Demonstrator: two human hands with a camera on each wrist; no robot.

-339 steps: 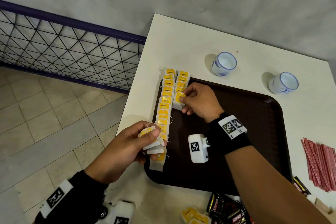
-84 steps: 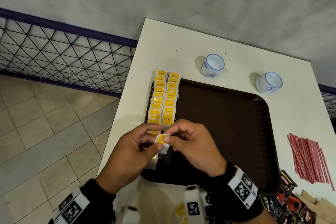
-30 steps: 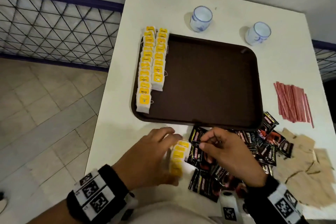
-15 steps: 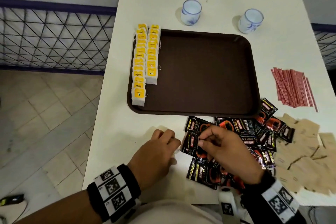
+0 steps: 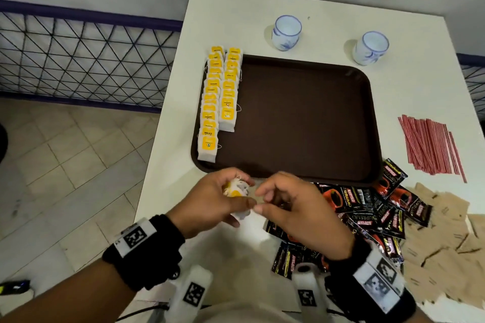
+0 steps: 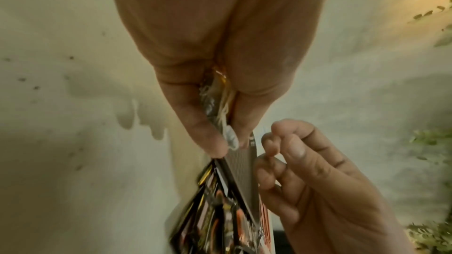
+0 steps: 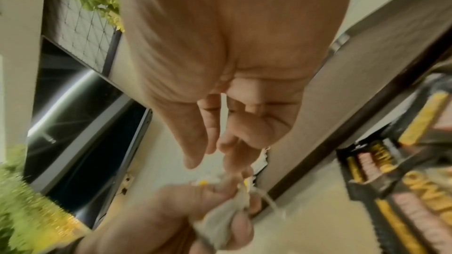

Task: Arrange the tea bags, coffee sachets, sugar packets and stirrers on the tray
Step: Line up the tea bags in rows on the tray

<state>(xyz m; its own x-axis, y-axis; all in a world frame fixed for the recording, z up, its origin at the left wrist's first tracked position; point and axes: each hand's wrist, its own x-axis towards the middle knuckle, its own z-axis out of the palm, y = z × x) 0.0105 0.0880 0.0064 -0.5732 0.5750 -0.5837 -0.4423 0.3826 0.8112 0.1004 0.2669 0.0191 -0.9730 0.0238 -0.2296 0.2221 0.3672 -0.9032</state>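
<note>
My left hand [image 5: 244,191] grips a small bunch of yellow-tagged tea bags [image 5: 235,189] just in front of the near edge of the brown tray [image 5: 301,118]. In the left wrist view the tea bags [image 6: 220,107] sit pinched between thumb and fingers. My right hand [image 5: 259,200] is right beside them, its fingertips [image 7: 234,154] reaching onto the tea bags [image 7: 220,217] and thumb held apart. Two rows of tea bags [image 5: 210,113] lie along the tray's left side. Black coffee sachets [image 5: 367,210], brown sugar packets [image 5: 446,238] and red stirrers [image 5: 430,144] lie on the table.
Two white-and-blue cups [image 5: 286,31] [image 5: 370,47] stand behind the tray. The white table [image 5: 315,2] ends at its left edge close to the tea bag rows, with tiled floor and a wire fence [image 5: 78,60] beyond.
My left hand has lifted off the table with the tea bags in its grip. My right hand left the coffee sachets and came over to meet it.
</note>
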